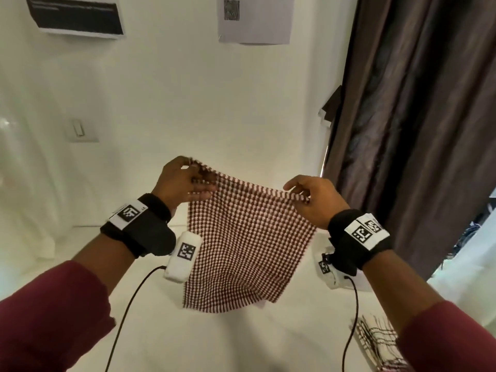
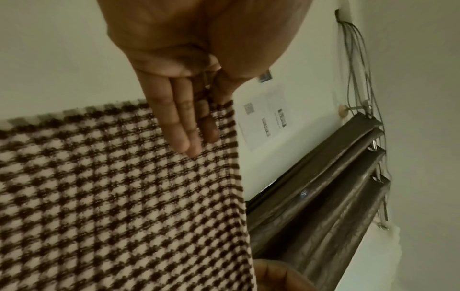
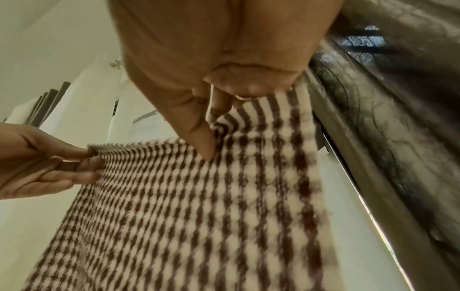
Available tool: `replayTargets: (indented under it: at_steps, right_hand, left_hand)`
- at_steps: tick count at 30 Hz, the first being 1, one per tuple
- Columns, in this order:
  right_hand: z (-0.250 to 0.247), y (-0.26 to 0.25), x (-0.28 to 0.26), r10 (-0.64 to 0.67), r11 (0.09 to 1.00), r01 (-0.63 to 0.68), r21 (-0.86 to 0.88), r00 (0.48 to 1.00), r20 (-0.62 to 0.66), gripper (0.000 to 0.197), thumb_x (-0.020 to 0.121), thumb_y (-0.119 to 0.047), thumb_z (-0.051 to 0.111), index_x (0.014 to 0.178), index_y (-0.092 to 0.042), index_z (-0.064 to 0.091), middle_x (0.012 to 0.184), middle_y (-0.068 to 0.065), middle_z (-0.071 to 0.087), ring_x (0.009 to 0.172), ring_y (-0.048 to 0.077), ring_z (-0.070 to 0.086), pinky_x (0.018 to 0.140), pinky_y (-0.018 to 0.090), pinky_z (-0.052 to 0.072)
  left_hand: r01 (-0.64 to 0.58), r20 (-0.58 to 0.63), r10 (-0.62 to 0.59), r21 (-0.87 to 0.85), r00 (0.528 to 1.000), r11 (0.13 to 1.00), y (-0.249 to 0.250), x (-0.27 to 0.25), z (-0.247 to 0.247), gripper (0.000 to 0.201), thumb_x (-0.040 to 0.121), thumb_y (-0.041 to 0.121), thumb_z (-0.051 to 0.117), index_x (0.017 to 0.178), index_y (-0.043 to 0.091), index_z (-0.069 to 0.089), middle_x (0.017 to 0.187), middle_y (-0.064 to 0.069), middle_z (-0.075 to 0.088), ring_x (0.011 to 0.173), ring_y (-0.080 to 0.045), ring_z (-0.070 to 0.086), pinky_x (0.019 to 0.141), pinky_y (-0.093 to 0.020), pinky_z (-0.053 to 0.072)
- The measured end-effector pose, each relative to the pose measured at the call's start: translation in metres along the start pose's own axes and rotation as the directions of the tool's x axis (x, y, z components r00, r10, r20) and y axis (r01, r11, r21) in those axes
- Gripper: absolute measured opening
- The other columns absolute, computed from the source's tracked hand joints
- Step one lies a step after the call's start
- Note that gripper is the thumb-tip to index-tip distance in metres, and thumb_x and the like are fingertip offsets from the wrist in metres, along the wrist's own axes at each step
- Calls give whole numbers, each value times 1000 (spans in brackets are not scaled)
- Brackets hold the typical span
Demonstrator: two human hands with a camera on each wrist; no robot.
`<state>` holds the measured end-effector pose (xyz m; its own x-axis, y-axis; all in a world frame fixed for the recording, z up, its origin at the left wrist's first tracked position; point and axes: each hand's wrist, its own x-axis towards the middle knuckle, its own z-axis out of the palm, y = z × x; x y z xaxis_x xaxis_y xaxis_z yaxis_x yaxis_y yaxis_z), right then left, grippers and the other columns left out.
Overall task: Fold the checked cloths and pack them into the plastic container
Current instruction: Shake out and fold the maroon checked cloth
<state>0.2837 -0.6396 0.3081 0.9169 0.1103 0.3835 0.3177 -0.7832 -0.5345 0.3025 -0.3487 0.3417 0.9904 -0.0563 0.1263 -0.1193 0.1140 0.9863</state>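
1. Two hands hold one brown-and-white checked cloth (image 1: 249, 237) up in the air above the white table (image 1: 241, 345), its top edge stretched between them and the rest hanging down.
2. Left hand (image 1: 182, 183) pinches the cloth's upper left corner; in the left wrist view its other fingers (image 2: 179, 126) lie straight and close together against the fabric.
3. Right hand (image 1: 316, 200) pinches the upper right corner, the thumb pressed onto the cloth against the curled fingers (image 3: 196, 126) behind it.
4. Another checked cloth (image 1: 375, 342), white with thin dark lines, lies on the table at the lower right, partly hidden by the right sleeve (image 1: 451, 342).
5. Dark brown curtain (image 1: 416, 116) hangs to the right, and a printed sheet (image 1: 255, 18) is fixed to the white wall behind.
6. Each wrist carries a black band with square markers and a cable.
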Motion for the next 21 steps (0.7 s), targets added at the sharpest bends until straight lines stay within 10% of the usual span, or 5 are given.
replayTargets:
  at_steps: [6,12,15,17,21]
  right_hand:
    - [24,23,60,131,961,-69,-268,966,221,24,84,-10,59,97,-26,71,100,-3,68,94,18,64,83,32,53]
    - [0,-6,121,69,994,-86,-68,973,-219,32,85,1,48,97,-17,72,102,5,69,89,20,63,80,24,47]
    - [-11,-26,101,-58,998,62,1,930,-364,34,87,3,45,95,-15,72,93,3,71,83,14,62,80,26,49]
    - [-5,-29,74,-122,993,117,-35,922,-369,32,85,3,48,91,-17,73,89,2,72,83,18,64,81,31,52]
    - [37,-8,-12,-104,994,108,3,969,-226,32,77,5,55,83,-21,73,79,-4,68,73,15,62,73,29,52]
  left_hand:
    - [141,-83,-133,104,988,984,-37,53,-12,9,100,4,40,100,5,49,85,-12,60,77,-22,59,70,-35,45]
    - [-217,-29,225,162,974,963,3,84,-11,28,99,24,47,77,26,63,74,18,66,78,-2,58,68,-14,44]
    - [-273,-6,274,-134,962,953,18,56,-18,28,77,55,66,71,29,71,85,13,69,91,-11,59,91,-27,46]
    - [-224,-54,218,-313,974,923,3,36,-35,25,75,45,73,83,22,67,95,0,69,102,-20,60,105,-38,42]
    - [-132,-148,135,33,980,991,-73,-47,-64,14,92,16,59,79,18,64,78,10,68,87,-10,60,88,-29,49]
